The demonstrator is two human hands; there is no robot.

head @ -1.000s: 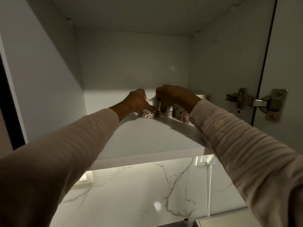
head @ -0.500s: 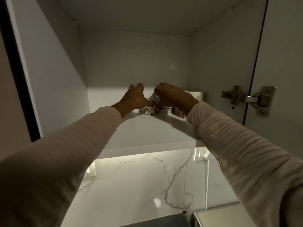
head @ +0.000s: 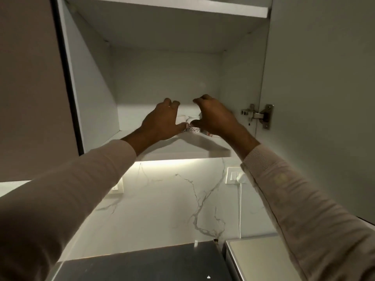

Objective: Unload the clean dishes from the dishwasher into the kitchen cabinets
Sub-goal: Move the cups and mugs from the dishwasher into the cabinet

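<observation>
Obs.: Both arms are raised into an open wall cabinet [head: 95,94]. The task's things, a cluster of small cups [head: 193,129] with a patterned band at the base, are seen standing on the lowest shelf [head: 192,148], set back from the front edge and just beside one another. The count cannot be told, as the cluster is largely hidden behind the hands.

Left grip [head: 162,122]: released. The fingers are lifted and spread above the cups and nothing is enclosed. The thumb lies low against the leftmost cup; whether it touches cannot be told.

Right grip [head: 215,116]: also judged released. The fingers are arched loosely over the top of the cluster with nothing visibly clasped. The underside is hidden, so light contact cannot be ruled out.

Reasoning: The cups are packed tightly, presumably to save shelf room and to keep them from tipping. The hands are held one on each side, which fits steadying or squaring up the group.

Step judged: placement of this batch finished or nearly so.

Surroundings: door hinge [head: 256,115] at right, marbled wall panel [head: 172,199] lit below the cabinet, plugged socket [head: 235,176], dark bench [head: 142,264] beneath. No dishwasher is in view.

Risk: a sleeve or thumb could catch a cup on withdrawal.
</observation>
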